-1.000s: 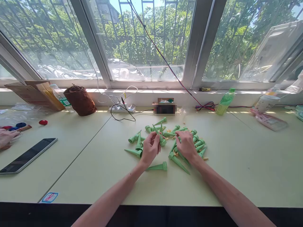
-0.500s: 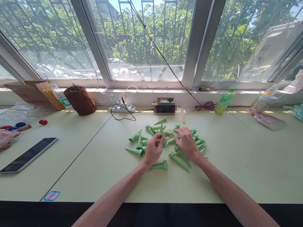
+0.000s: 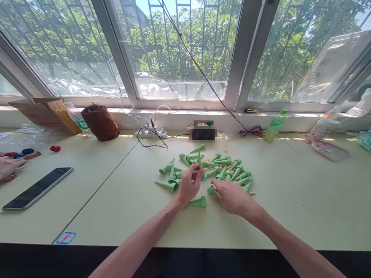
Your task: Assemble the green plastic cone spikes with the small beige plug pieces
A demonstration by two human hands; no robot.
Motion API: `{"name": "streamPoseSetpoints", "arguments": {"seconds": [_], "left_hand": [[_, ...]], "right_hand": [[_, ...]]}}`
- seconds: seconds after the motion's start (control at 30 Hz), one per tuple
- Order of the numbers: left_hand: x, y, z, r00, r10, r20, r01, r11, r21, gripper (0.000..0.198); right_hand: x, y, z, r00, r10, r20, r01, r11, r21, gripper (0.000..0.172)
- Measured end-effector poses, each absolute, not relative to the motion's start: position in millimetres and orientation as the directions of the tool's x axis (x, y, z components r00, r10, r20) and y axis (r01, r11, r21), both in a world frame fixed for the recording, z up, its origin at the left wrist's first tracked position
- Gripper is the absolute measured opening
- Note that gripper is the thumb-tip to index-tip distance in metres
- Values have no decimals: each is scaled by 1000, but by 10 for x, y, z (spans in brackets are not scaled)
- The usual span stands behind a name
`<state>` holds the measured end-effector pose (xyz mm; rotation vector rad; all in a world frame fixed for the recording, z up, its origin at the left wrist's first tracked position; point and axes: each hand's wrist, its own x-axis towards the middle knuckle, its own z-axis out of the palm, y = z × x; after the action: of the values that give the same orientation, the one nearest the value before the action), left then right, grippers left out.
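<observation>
My left hand (image 3: pixel 189 183) is closed, thumb and fingertips pinching a green plastic watering spike (image 3: pixel 199 158) that points upward. My right hand (image 3: pixel 233 197) is low over the right front of a pile of similar spikes (image 3: pixel 237 170). Its thumb and forefinger are apart on either side of the ribbed cap of one lying spike (image 3: pixel 212 190); the palm hides the rest of that spike, and its other fingers are tucked out of sight. Another spike (image 3: pixel 198 202) lies in front of my left wrist. Small yellowish pieces (image 3: pixel 252 193) are scattered among the spikes.
Behind the pile stand a small box (image 3: pixel 203 133) and a power strip (image 3: pixel 150 132) with cables. A green bottle (image 3: pixel 274 126) and a cup (image 3: pixel 323 127) are at back right. Left are a phone (image 3: pixel 37 188), a red ball (image 3: pixel 55 148), a brown pouch (image 3: pixel 100 121) and another person's hand (image 3: pixel 11 166).
My right hand has moved from the pile's back right toward me, down to the spike at the front. My left hand still holds its spike in nearly the same place.
</observation>
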<state>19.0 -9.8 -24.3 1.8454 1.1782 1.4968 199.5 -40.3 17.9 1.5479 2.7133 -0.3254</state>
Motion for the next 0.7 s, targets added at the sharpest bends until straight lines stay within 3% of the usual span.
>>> {"name": "streamPoseSetpoints", "arguments": {"seconds": [0.2, 0.53, 0.7], "left_hand": [[191, -112, -275, 64, 799, 598, 428, -563, 707, 18], [183, -107, -280, 71, 815, 575, 419, -548, 724, 18], [187, -112, -287, 78, 804, 589, 425, -561, 710, 18]], "right_hand": [[1887, -391, 96, -515, 854, -72, 855, 507, -105, 22], [2131, -7, 362, -346, 927, 144, 924, 363, -118, 17], [2376, 472, 356, -240, 970, 37, 968, 242, -71, 17]]}}
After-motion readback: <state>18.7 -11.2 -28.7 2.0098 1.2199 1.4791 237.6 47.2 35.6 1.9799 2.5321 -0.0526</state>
